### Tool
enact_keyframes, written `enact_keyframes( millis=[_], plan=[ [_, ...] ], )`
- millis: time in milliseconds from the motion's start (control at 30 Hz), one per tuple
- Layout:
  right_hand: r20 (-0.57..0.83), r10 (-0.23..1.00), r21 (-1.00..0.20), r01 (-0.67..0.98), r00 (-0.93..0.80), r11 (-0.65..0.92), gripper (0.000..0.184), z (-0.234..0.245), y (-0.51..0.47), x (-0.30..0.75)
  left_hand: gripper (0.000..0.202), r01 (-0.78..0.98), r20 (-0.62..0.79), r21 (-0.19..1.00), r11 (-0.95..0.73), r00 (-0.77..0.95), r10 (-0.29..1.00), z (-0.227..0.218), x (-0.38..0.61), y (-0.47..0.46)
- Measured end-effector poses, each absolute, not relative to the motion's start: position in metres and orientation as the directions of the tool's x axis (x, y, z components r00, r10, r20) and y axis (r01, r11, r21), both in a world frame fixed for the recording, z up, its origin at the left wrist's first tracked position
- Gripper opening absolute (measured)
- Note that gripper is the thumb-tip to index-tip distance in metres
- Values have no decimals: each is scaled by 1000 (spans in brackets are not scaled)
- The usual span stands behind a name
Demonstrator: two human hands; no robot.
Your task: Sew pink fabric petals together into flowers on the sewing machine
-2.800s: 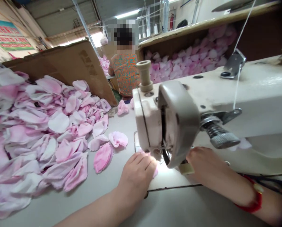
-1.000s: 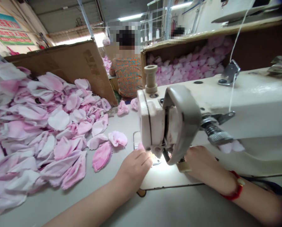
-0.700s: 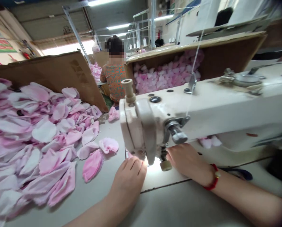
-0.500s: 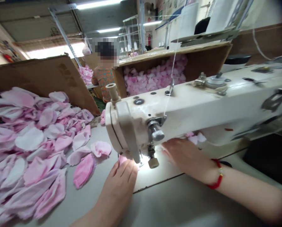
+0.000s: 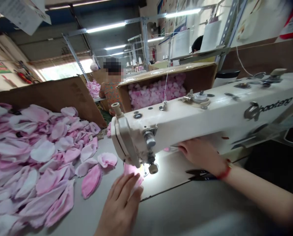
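Fingers lying apart, left hand (image 5: 120,205) seemingly guiding pink piece (image 5: 130,169) at machine bed (image 5: 169,173) edge; right hand (image 5: 200,153) grip unclear; next needing steadiness.

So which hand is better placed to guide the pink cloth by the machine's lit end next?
Probably the left hand: its fingers are right at the pink cloth. The right hand is farther from that cloth, reaching beneath the sewing machine.

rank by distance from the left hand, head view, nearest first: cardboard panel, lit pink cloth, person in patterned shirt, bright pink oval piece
1. Lit pink cloth: at the left hand
2. Bright pink oval piece: left of the hand
3. Cardboard panel: left, farther back
4. Person in patterned shirt: in the background
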State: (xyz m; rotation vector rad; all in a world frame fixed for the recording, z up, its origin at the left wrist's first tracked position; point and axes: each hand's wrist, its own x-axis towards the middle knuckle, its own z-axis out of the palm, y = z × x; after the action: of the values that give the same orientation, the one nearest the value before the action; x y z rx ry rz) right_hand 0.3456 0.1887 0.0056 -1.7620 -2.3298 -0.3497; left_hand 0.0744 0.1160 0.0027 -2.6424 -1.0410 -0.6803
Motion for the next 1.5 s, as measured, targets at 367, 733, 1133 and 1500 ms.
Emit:
enact_keyframes(
  millis=[367, 733, 1133, 1500],
  plan=[
    [311, 892, -527, 722, -327, 448, 27, -8, 84, 317, 24, -88, -164, 977, 195, 276, 947, 0, 112, 114],
    [104, 935, -900, 367, -339, 233, 25, 5, 87, 287, 25, 516, 738, 206, -832, 476, 478, 7, 79, 97],
    [443, 783, -363, 711, -438, 603, 22, 3, 76, 293, 22, 68, -62, 996, 53, 138, 988, 24, 76, 94],
    [413, 786, -509, 600, -459, 618, 22, 4, 69, 291, 42, 32, -76, 997, 72, 155, 985, 27, 88, 84]
  ],
)
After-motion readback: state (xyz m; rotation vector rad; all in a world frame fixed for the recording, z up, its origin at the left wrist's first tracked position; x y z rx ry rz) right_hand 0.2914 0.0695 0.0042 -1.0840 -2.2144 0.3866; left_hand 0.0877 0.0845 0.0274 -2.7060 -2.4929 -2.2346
